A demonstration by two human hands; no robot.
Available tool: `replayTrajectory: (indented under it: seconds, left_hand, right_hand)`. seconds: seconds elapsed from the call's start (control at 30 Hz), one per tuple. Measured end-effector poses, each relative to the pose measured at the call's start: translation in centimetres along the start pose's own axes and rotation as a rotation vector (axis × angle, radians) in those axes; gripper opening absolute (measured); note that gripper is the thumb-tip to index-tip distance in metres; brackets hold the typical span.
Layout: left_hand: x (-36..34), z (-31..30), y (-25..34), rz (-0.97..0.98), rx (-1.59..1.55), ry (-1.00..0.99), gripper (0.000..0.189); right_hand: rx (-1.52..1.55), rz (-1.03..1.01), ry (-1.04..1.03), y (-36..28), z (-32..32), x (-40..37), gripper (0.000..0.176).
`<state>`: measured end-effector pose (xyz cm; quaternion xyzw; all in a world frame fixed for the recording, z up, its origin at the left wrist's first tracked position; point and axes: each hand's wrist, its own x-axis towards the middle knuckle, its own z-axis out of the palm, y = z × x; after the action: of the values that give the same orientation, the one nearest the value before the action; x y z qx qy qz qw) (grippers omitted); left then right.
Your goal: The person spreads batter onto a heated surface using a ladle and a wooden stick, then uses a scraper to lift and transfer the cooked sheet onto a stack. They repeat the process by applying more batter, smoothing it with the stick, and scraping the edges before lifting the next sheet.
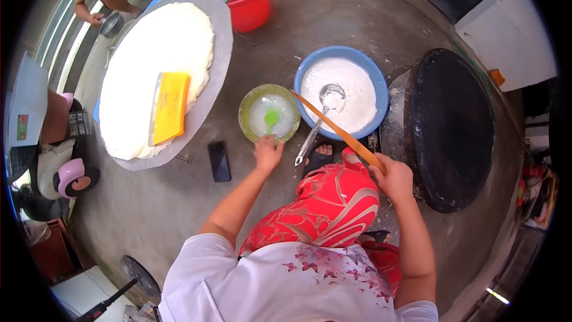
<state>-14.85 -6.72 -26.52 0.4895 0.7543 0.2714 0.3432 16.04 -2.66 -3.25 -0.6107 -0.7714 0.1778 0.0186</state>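
Note:
My right hand [393,177] is closed round the handle of a long, flat wooden spatula [338,130], whose far tip reaches over the gap between two bowls. My left hand [269,154] is at the near rim of a green bowl [245,120], fingers apart and holding nothing visible. Inside that bowl, a bright green spoon or brush [271,117] stands in cloudy whitish liquid. The blue basin [381,92] holds white batter [351,80]. A metal ladle [310,142] rests in it, its handle leaning over the near rim.
A large round black griddle [454,131] stands right. At left, a round board [223,42] carries stacked pale flatbreads [158,48] and a yellow scraper [170,107]. A phone [219,161] lies on the floor. Behind are a red bucket [250,6] and another person holding a metal pot [111,25].

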Motion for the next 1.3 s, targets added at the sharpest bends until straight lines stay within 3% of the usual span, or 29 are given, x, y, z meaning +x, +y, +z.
replayTrajectory:
  seconds: [0.07,0.13,0.17,0.2,0.23,0.3,0.37,0.4,0.43,0.53,0.57,0.67,0.7,0.77,0.8,0.83,0.93,1.07,1.17,1.2,1.3]
  left_hand:
    - [0.0,0.3,3.7,0.118,0.014,0.000,0.032]
    - [0.8,-0.7,8.7,-0.690,-1.029,-0.666,0.033]
    - [1.6,-0.4,8.7,-0.689,-1.023,-0.676,0.033]
    - [2.7,0.2,8.4,-0.709,-1.149,-0.853,0.033]
    - [3.3,0.3,9.3,-0.731,-1.271,-1.035,0.034]
    - [4.1,1.1,11.5,-0.787,-1.304,-0.944,0.036]
    - [5.4,2.5,12.2,-1.049,-1.350,-0.801,0.033]
    - [6.3,3.8,10.8,-1.048,-1.343,-0.812,0.026]
    - [6.1,3.8,12.0,-1.043,-1.328,-0.819,0.026]
    - [3.5,2.6,16.8,-0.513,-0.500,-0.448,0.021]
    - [3.2,2.7,16.3,-0.507,-0.487,-0.453,0.021]
    - [1.2,2.2,15.5,0.211,0.104,-0.212,0.021]
    - [1.0,2.0,15.7,0.211,0.112,-0.215,0.021]
    - [1.5,0.8,15.9,0.105,0.704,-0.467,0.022]
    - [2.8,0.8,15.1,0.147,0.735,-0.440,0.023]
    - [3.8,0.4,16.3,0.154,0.744,-0.438,0.023]
    - [4.2,0.1,18.2,0.025,0.684,-0.153,0.020]
    - [3.0,2.3,16.6,0.143,0.678,-0.359,0.020]
    - [3.0,-0.7,18.2,0.087,0.514,-0.286,0.022]
    - [2.4,-0.9,18.7,0.037,0.497,-0.166,0.022]
    - [2.7,1.8,13.7,0.050,0.625,-0.283,0.023]
  right_hand:
    - [0.091,0.049,0.014,1.5,0.2,-1.5,0.025]
    - [0.183,0.093,0.023,2.9,0.0,-3.3,0.018]
    - [0.524,0.296,-0.056,3.2,-0.4,-4.4,0.013]
    - [0.867,0.497,-0.131,3.6,-0.8,-5.4,0.011]
    - [0.871,0.508,-0.122,3.9,-1.4,-6.5,0.011]
    - [1.029,0.544,-0.112,4.5,-2.2,-8.8,0.008]
    - [1.071,0.557,-0.070,5.4,-2.2,-10.7,0.008]
    - [1.087,0.571,-0.044,5.7,-2.6,-11.4,0.008]
    - [1.105,0.585,-0.018,6.0,-2.9,-12.0,0.007]
    - [1.144,0.589,0.076,7.1,-2.8,-13.7,0.008]
    - [1.155,0.594,0.085,7.4,-2.5,-14.0,0.008]
    - [1.282,0.599,0.146,7.5,-1.9,-14.4,0.007]
    - [1.365,0.622,0.151,7.2,-2.2,-14.0,0.007]
    - [1.452,0.634,0.165,7.2,-2.5,-13.6,0.009]
    - [1.385,0.627,0.127,7.3,-2.4,-13.7,0.012]
    - [1.320,0.624,0.090,7.5,-2.3,-13.7,0.014]
    - [1.332,0.631,0.099,7.7,-1.8,-14.4,0.013]
    - [1.363,0.607,0.121,7.5,-2.1,-14.9,0.012]
    - [1.356,0.623,0.124,7.9,-1.8,-15.6,0.011]
    - [1.359,0.630,0.121,8.1,-1.9,-15.8,0.011]
    - [1.358,0.614,0.163,8.3,-2.0,-15.9,0.012]
